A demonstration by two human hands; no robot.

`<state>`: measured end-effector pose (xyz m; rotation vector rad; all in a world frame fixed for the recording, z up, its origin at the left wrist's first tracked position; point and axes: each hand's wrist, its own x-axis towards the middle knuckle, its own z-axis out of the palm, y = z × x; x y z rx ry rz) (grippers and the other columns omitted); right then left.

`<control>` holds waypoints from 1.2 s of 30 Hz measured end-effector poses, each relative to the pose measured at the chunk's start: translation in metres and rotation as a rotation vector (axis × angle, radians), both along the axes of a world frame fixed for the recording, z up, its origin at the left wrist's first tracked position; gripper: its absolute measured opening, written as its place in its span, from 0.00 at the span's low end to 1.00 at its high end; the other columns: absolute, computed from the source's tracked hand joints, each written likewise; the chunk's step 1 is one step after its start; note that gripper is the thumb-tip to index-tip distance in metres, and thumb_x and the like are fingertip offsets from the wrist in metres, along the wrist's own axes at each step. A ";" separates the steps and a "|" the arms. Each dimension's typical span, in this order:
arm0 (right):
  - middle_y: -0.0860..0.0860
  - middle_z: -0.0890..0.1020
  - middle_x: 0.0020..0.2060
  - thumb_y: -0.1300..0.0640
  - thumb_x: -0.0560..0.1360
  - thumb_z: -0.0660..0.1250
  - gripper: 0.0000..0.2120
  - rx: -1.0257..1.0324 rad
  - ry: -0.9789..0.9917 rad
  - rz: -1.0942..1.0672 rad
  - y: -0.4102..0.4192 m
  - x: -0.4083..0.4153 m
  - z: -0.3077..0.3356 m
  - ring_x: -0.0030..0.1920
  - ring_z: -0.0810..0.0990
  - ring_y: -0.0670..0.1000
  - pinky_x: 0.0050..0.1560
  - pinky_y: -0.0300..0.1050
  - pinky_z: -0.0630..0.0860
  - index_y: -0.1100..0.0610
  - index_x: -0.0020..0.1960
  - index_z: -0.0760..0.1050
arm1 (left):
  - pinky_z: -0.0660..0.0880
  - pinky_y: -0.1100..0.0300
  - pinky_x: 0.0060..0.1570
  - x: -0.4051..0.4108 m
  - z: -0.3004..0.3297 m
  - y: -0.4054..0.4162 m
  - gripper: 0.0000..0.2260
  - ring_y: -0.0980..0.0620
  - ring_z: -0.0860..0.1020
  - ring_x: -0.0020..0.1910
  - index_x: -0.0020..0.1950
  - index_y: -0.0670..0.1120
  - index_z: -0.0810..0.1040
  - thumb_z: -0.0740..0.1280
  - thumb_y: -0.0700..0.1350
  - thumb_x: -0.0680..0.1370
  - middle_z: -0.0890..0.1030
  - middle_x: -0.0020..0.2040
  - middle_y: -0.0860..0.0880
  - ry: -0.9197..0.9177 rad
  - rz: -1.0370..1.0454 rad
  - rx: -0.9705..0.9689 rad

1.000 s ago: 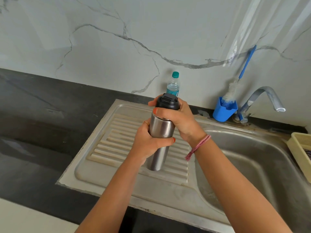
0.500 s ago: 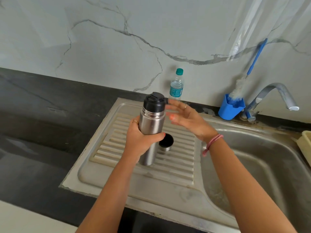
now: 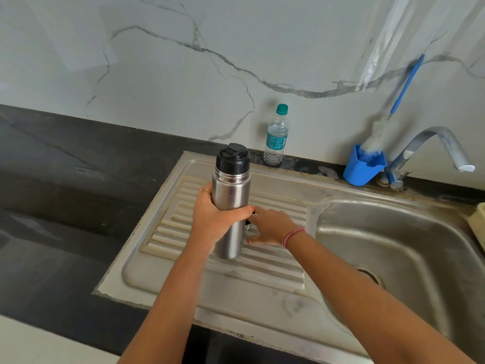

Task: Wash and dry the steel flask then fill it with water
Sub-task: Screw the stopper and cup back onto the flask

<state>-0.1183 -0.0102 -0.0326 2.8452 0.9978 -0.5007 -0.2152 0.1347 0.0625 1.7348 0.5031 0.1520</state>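
Note:
The steel flask (image 3: 231, 190) stands upright over the ribbed drainboard (image 3: 262, 279), with its black stopper (image 3: 232, 156) on top. My left hand (image 3: 212, 219) grips the flask's body around the middle. Just right of the flask, my right hand (image 3: 273, 227) is down at the drainboard with its fingers curled over the small steel cup (image 3: 247, 227). Only a sliver of that cup shows between the flask and the hand.
The sink basin (image 3: 393, 245) lies to the right, with the tap (image 3: 441, 143) behind it. A blue holder (image 3: 362, 169) with a bottle brush (image 3: 378, 132) and a plastic water bottle (image 3: 277, 137) stand at the wall. A cream basket (image 3: 479, 222) is at the far right. Dark counter (image 3: 65, 206) spreads left.
My right hand took the steel cup off the flask's top, and the cup came to rest on the drainboard. The hand has now dropped from beside the stopper onto the cup.

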 end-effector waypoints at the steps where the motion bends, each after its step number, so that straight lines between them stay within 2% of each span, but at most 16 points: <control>1: 0.50 0.73 0.64 0.38 0.75 0.64 0.26 0.016 -0.010 -0.016 0.001 0.001 0.000 0.55 0.78 0.56 0.50 0.52 0.77 0.49 0.69 0.71 | 0.77 0.58 0.42 0.000 -0.001 0.000 0.27 0.53 0.82 0.45 0.55 0.48 0.74 0.83 0.42 0.61 0.82 0.48 0.50 0.001 0.002 0.000; 6: 0.51 0.77 0.57 0.41 0.78 0.63 0.19 0.183 0.035 -0.080 -0.001 0.002 -0.003 0.54 0.78 0.55 0.52 0.53 0.77 0.50 0.63 0.77 | 0.80 0.53 0.46 0.000 -0.003 0.000 0.28 0.51 0.82 0.45 0.55 0.49 0.74 0.83 0.42 0.60 0.82 0.48 0.49 -0.006 0.007 -0.004; 9: 0.52 0.79 0.49 0.47 0.77 0.67 0.15 0.499 0.143 -0.194 -0.005 -0.002 -0.001 0.49 0.79 0.53 0.52 0.52 0.76 0.55 0.58 0.80 | 0.79 0.54 0.45 -0.002 0.000 0.000 0.28 0.52 0.82 0.45 0.54 0.49 0.74 0.83 0.42 0.60 0.82 0.48 0.49 -0.015 0.008 -0.009; 11: 0.45 0.81 0.45 0.52 0.77 0.70 0.11 0.859 0.303 -0.365 -0.011 -0.008 0.004 0.46 0.81 0.45 0.51 0.46 0.79 0.57 0.55 0.81 | 0.79 0.55 0.45 -0.004 0.003 0.000 0.28 0.52 0.82 0.45 0.54 0.48 0.75 0.83 0.41 0.60 0.83 0.47 0.49 -0.025 0.007 -0.019; 12: 0.44 0.83 0.47 0.53 0.77 0.70 0.11 1.068 0.464 -0.492 -0.015 -0.010 0.007 0.49 0.82 0.44 0.51 0.43 0.80 0.56 0.57 0.80 | 0.78 0.56 0.44 -0.005 0.004 -0.001 0.28 0.52 0.82 0.45 0.54 0.48 0.75 0.83 0.41 0.60 0.83 0.47 0.49 -0.030 0.005 -0.021; 14: 0.54 0.83 0.56 0.54 0.78 0.69 0.14 1.484 0.789 -0.742 -0.023 -0.015 0.012 0.59 0.82 0.55 0.53 0.46 0.81 0.59 0.60 0.77 | 0.77 0.57 0.42 -0.008 0.007 -0.002 0.27 0.52 0.82 0.44 0.53 0.49 0.74 0.83 0.40 0.60 0.83 0.46 0.49 -0.038 0.005 -0.026; 17: 0.61 0.80 0.60 0.52 0.77 0.69 0.20 2.055 1.062 -1.039 -0.035 -0.019 0.022 0.60 0.81 0.62 0.56 0.51 0.81 0.61 0.65 0.73 | 0.77 0.57 0.42 -0.011 0.009 -0.003 0.26 0.52 0.82 0.43 0.52 0.49 0.74 0.83 0.39 0.60 0.82 0.46 0.49 -0.039 -0.002 -0.030; 19: 0.63 0.79 0.61 0.50 0.75 0.71 0.27 2.446 1.254 -1.145 -0.044 -0.021 0.027 0.59 0.81 0.62 0.51 0.51 0.83 0.64 0.68 0.70 | 0.78 0.55 0.44 -0.013 0.010 -0.005 0.27 0.52 0.82 0.44 0.54 0.48 0.75 0.83 0.39 0.60 0.83 0.46 0.49 -0.036 -0.013 -0.034; 21: 0.64 0.78 0.62 0.49 0.73 0.72 0.32 2.680 1.419 -1.181 -0.052 -0.022 0.031 0.58 0.82 0.61 0.43 0.48 0.84 0.66 0.70 0.68 | 0.79 0.54 0.44 -0.015 0.010 -0.009 0.28 0.51 0.83 0.44 0.54 0.48 0.75 0.83 0.40 0.59 0.83 0.46 0.49 -0.037 -0.026 -0.040; 23: 0.64 0.78 0.61 0.51 0.72 0.73 0.33 2.715 1.463 -1.207 -0.056 -0.024 0.039 0.57 0.82 0.61 0.42 0.48 0.84 0.65 0.70 0.67 | 0.79 0.55 0.43 -0.017 0.012 -0.013 0.28 0.51 0.83 0.44 0.54 0.48 0.75 0.83 0.40 0.60 0.83 0.46 0.49 -0.039 -0.038 -0.040; 25: 0.64 0.77 0.61 0.52 0.72 0.73 0.31 2.652 1.422 -1.226 -0.057 -0.025 0.050 0.58 0.81 0.63 0.47 0.53 0.84 0.65 0.69 0.68 | 0.78 0.57 0.42 -0.019 0.014 -0.019 0.27 0.51 0.82 0.44 0.55 0.47 0.75 0.83 0.39 0.60 0.83 0.46 0.49 -0.041 -0.048 -0.037; 28: 0.64 0.75 0.63 0.54 0.74 0.70 0.25 2.360 1.280 -1.161 -0.062 -0.027 0.069 0.58 0.80 0.66 0.56 0.58 0.80 0.62 0.68 0.69 | 0.77 0.57 0.41 -0.022 0.014 -0.026 0.28 0.51 0.83 0.44 0.54 0.47 0.75 0.83 0.41 0.59 0.83 0.46 0.48 -0.045 -0.063 -0.025; 30: 0.63 0.76 0.62 0.56 0.75 0.69 0.23 2.115 1.150 -1.036 -0.067 -0.028 0.084 0.57 0.81 0.62 0.53 0.51 0.82 0.62 0.67 0.69 | 0.77 0.58 0.41 -0.024 0.015 -0.030 0.28 0.51 0.83 0.44 0.54 0.47 0.75 0.84 0.41 0.59 0.83 0.47 0.48 -0.047 -0.072 -0.014; 33: 0.57 0.80 0.54 0.56 0.73 0.72 0.20 1.838 0.923 -0.842 -0.074 -0.030 0.117 0.49 0.82 0.52 0.42 0.40 0.79 0.60 0.62 0.73 | 0.75 0.61 0.40 -0.028 0.020 -0.036 0.28 0.52 0.82 0.44 0.55 0.47 0.75 0.83 0.40 0.60 0.82 0.47 0.48 -0.049 -0.094 -0.004; 35: 0.53 0.82 0.48 0.57 0.69 0.74 0.20 1.744 0.790 -0.735 -0.079 -0.032 0.142 0.45 0.80 0.48 0.39 0.38 0.76 0.59 0.59 0.73 | 0.74 0.62 0.39 -0.031 0.024 -0.041 0.27 0.53 0.82 0.44 0.55 0.47 0.75 0.83 0.41 0.60 0.82 0.48 0.48 -0.053 -0.109 0.009; 36: 0.52 0.83 0.48 0.58 0.69 0.74 0.20 1.704 0.730 -0.670 -0.082 -0.031 0.154 0.45 0.80 0.48 0.41 0.39 0.77 0.59 0.59 0.73 | 0.74 0.63 0.39 -0.033 0.025 -0.043 0.27 0.54 0.81 0.44 0.54 0.48 0.74 0.83 0.41 0.60 0.82 0.48 0.48 -0.055 -0.114 0.015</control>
